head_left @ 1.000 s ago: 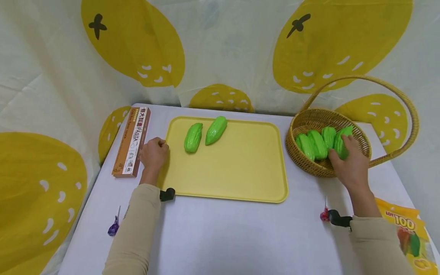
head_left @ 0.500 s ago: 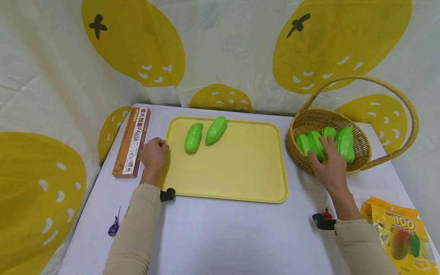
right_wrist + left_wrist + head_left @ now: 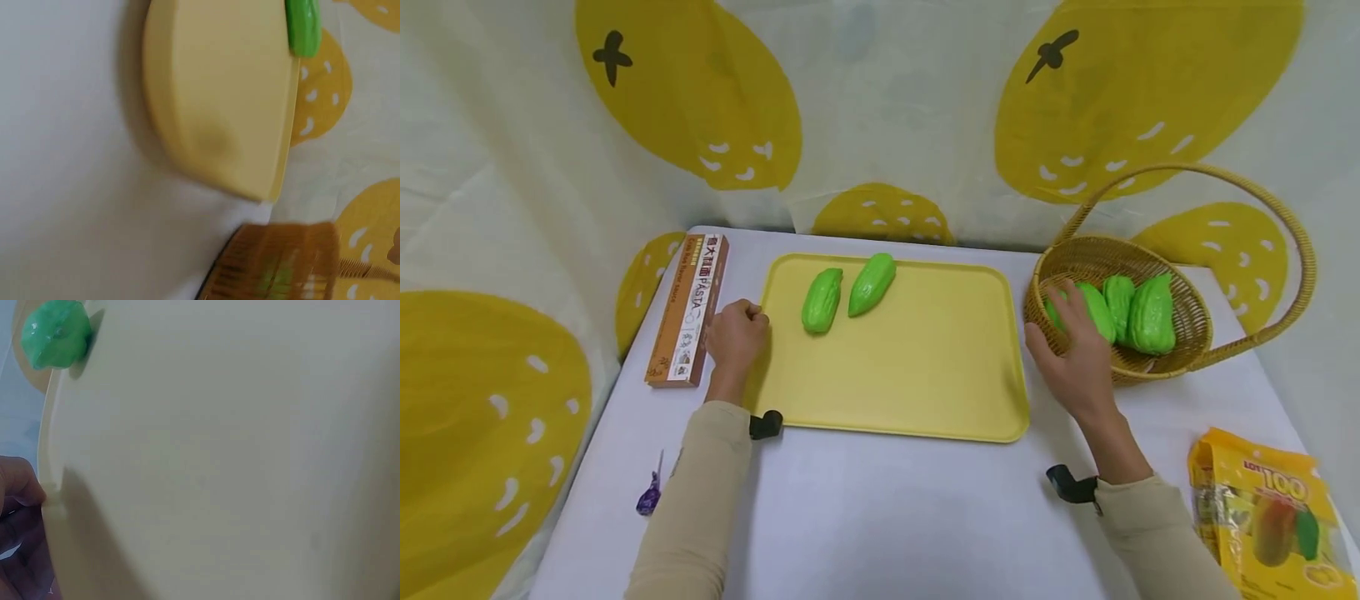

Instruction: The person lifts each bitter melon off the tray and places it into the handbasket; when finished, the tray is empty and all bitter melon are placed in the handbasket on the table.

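Observation:
My left hand (image 3: 737, 333) grips the left rim of a yellow tray (image 3: 910, 358); in the left wrist view its finger (image 3: 24, 478) presses on the tray edge. Two glossy green ridged gourds, an upright one (image 3: 822, 301) and a slanted one (image 3: 872, 285), lie at the back of the tray. My right hand (image 3: 1078, 367) hovers at the left front of a wicker basket (image 3: 1150, 250), fingers spread and holding nothing that I can see. Several similar gourds (image 3: 1152, 317) sit inside it. The leftmost gourd (image 3: 1052, 310) is partly hidden by my fingers.
A pasta box (image 3: 688, 308) lies left of the tray. A purple lollipop (image 3: 649, 496) is by my left forearm. At the right front lies a yellow candy bag (image 3: 1270, 517). The basket's tall handle (image 3: 1262, 196) arches above it, leaning right.
My right hand has shifted left across the basket, from the rightmost gourd to the left side. The red lollipop is now hidden behind my right arm. My left hand has stayed put.

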{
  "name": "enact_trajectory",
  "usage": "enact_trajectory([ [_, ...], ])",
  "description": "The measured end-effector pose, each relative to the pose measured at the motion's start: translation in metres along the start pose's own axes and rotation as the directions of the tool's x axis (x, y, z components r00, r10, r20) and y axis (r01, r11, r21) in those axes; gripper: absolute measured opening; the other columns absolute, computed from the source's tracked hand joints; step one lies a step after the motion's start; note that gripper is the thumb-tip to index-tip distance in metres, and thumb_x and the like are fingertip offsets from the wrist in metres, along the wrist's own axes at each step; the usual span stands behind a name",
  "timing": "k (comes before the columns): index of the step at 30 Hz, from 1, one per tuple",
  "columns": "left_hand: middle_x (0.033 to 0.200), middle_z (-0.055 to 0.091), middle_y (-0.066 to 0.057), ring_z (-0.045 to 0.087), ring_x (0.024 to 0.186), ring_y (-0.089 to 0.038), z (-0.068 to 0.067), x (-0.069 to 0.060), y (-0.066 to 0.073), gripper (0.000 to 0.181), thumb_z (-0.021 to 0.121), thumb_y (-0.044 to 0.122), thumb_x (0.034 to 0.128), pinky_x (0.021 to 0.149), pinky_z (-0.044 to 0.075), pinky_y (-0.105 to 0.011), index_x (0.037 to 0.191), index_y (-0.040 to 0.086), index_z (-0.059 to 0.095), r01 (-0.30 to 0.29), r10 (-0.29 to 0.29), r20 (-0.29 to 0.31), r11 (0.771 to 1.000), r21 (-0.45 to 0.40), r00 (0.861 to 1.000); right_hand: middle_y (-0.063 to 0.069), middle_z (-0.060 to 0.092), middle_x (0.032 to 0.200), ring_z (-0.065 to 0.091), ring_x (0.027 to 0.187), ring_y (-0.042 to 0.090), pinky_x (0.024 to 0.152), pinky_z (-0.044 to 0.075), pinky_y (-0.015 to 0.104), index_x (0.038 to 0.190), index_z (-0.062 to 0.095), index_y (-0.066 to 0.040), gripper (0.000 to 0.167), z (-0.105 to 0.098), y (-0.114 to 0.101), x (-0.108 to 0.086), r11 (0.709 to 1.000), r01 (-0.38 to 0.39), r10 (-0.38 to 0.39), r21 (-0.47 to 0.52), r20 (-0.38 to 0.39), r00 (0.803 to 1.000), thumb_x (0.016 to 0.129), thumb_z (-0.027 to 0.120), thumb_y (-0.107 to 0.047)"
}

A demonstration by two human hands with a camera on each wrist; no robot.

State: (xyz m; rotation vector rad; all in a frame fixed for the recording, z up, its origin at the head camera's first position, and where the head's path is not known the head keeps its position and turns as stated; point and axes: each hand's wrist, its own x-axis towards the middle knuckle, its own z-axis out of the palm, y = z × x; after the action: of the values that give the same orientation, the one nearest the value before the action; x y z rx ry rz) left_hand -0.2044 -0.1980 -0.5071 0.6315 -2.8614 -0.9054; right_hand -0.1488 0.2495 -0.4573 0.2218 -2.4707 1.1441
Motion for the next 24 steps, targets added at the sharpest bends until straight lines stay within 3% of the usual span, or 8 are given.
enact_trajectory([
  [5,0.116,0.074,-0.017,0.066,0.105,-0.04,0.0,0.0,-0.002,0.028,0.054,0.019,0.0966,0.094,0.048,-0.058,0.113,0.007,0.073,-0.001,0.001,0.012,1.0,-0.007,1.0,0.015,0.036,0.164,0.033,0.153,0.033,0.118,0.037,0.034,0.148,0.052,-0.005,0.056,0.02,-0.015,-0.003,0.997,0.004,-0.012,0.073,0.103,0.995,0.094,0.068,-0.011],
  [7,0.115,0.074,-0.016,0.066,0.105,-0.039,0.001,0.001,-0.001,0.027,0.054,0.019,0.0967,0.093,0.048,-0.058,0.113,0.008,0.073,-0.002,0.002,0.009,1.0,-0.005,1.0,0.014,0.036,0.164,0.033,0.154,0.031,0.116,0.039,0.031,0.149,0.051,-0.006,0.056,0.029,-0.018,-0.004,0.994,-0.015,-0.002,0.108,0.153,0.988,0.095,0.067,-0.011],
  [12,0.112,0.075,-0.016,0.068,0.101,-0.039,0.004,0.004,0.005,0.026,0.055,0.019,0.0962,0.089,0.051,-0.057,0.11,0.008,0.073,-0.03,0.03,-0.001,0.999,-0.012,1.0,0.012,0.03,0.167,0.028,0.156,0.028,0.115,0.038,0.045,0.154,0.044,-0.007,0.059,0.051,-0.024,-0.005,0.975,-0.097,0.037,0.201,0.285,0.958,0.099,0.064,-0.014],
  [19,0.11,0.075,-0.015,0.068,0.099,-0.037,0.004,0.004,0.004,0.025,0.054,0.019,0.0963,0.088,0.051,-0.056,0.107,0.008,0.073,-0.019,0.019,-0.009,1.0,-0.004,1.0,0.013,0.028,0.168,0.027,0.156,0.03,0.117,0.04,0.045,0.158,0.036,-0.01,0.064,0.087,-0.038,0.002,0.96,-0.167,0.053,0.227,0.434,0.899,0.101,0.063,-0.02],
  [24,0.11,0.075,-0.014,0.068,0.098,-0.037,0.003,0.003,-0.001,0.023,0.056,0.018,0.0954,0.086,0.052,-0.056,0.106,0.008,0.074,-0.014,0.014,-0.02,1.0,-0.012,1.0,0.009,0.025,0.17,0.027,0.155,0.039,0.119,0.037,0.048,0.161,0.03,-0.016,0.069,0.111,-0.046,0.011,0.928,-0.249,0.083,0.276,0.499,0.863,0.101,0.062,-0.025],
])
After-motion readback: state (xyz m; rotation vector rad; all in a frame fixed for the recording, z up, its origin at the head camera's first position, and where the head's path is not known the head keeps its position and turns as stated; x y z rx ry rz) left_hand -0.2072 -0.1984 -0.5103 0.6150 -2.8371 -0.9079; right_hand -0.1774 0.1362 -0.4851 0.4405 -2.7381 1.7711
